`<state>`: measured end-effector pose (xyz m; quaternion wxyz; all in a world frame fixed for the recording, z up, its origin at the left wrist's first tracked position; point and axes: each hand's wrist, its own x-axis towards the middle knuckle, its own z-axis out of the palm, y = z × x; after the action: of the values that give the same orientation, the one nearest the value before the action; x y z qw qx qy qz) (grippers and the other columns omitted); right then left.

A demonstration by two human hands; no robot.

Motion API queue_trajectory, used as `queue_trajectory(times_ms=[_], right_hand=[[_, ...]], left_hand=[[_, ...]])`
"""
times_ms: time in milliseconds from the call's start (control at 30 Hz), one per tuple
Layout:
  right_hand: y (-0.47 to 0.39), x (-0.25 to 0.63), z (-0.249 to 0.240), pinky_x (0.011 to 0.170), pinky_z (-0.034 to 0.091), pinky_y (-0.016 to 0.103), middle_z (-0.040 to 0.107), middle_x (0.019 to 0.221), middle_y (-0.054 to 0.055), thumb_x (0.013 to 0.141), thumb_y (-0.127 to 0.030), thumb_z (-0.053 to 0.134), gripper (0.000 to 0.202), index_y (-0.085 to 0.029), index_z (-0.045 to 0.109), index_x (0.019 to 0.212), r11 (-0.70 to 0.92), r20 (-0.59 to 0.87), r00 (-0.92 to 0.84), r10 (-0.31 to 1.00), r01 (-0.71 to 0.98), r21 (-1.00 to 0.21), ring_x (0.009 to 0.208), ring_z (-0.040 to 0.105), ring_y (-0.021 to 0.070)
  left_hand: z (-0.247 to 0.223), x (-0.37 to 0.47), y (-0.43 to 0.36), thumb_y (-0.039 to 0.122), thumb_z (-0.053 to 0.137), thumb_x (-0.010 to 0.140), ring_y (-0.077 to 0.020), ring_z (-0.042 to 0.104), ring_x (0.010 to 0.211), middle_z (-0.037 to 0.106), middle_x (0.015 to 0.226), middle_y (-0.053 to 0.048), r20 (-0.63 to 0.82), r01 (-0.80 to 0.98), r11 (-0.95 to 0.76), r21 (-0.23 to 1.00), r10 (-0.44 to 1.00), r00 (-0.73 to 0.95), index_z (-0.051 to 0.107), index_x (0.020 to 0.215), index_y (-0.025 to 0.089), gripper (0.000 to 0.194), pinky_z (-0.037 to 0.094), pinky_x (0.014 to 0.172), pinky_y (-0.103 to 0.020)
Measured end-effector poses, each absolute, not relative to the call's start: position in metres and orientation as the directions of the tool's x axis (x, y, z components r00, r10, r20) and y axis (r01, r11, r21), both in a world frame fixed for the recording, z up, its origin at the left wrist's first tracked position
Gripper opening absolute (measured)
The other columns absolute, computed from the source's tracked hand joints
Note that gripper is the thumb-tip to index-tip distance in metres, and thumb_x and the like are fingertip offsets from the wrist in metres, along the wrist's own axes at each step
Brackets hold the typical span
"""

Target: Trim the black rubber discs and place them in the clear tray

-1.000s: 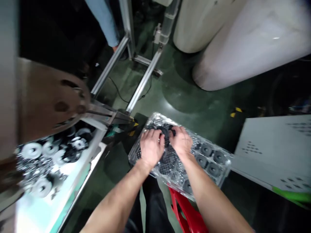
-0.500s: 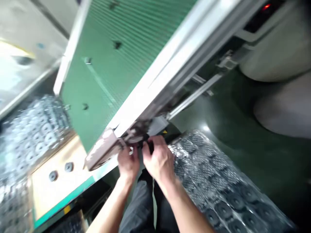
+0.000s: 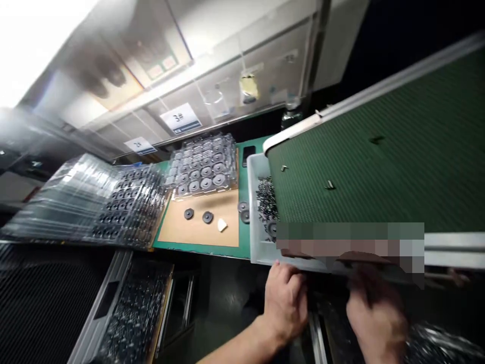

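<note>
My left hand (image 3: 286,296) is at the front edge of a white bin (image 3: 261,259), its fingers curled near the rim; what they hold, if anything, is hidden. To the right, my right hand (image 3: 375,313) is blurred beneath the near end of the green conveyor belt (image 3: 359,177), and its fingertips are partly hidden. A blurred, pixelated patch covers the belt's near edge above both hands. Small metal pieces (image 3: 330,185) lie on the belt. Dark small parts (image 3: 266,197) fill part of the bin.
Left of the bin, a tan board (image 3: 204,235) holds two dark round parts (image 3: 207,217) and a pale piece (image 3: 222,225). Behind it are stacked clear trays (image 3: 204,167). More trays (image 3: 129,202) stand left. A phone (image 3: 248,154) lies beyond the bin.
The view has swung left and up, bringing the workbench, bin and shelf signs into sight. My hands, close together before, are now farther apart.
</note>
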<state>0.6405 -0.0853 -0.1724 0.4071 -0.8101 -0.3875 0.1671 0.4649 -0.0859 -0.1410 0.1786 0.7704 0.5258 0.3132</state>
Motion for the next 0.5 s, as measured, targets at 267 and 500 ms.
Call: queue_trajectory(times_ms=[267, 500], right_hand=[[-0.104, 0.538, -0.163, 0.063, 0.066, 0.031, 0.079, 0.107, 0.015, 0.091, -0.065, 0.061, 0.049, -0.02, 0.079, 0.102, -0.117, -0.056, 0.175, 0.983, 0.363, -0.925, 0.087, 0.078, 0.0291], [-0.037, 0.454, -0.114, 0.072, 0.065, 0.036, 0.076, 0.114, 0.011, 0.089, -0.057, 0.067, 0.034, -0.028, 0.08, 0.103, -0.18, -0.182, 0.016, 0.983, 0.259, -0.949, 0.098, 0.074, 0.0316]], left_hand=[[-0.108, 0.346, -0.098, 0.011, 0.05, 0.092, -0.0236, 0.072, 0.086, 0.076, 0.095, -0.009, 0.308, 0.709, -0.214, 0.672, 0.951, -0.005, 0.073, 0.101, 0.024, 0.027, 0.063, 0.078, -0.039], [-0.073, 0.162, -0.004, 0.029, 0.063, 0.094, -0.0302, 0.069, 0.112, 0.075, 0.111, -0.012, 0.18, 0.626, 0.157, 0.764, 0.879, -0.441, 0.076, 0.101, 0.023, 0.015, 0.052, 0.107, -0.049]])
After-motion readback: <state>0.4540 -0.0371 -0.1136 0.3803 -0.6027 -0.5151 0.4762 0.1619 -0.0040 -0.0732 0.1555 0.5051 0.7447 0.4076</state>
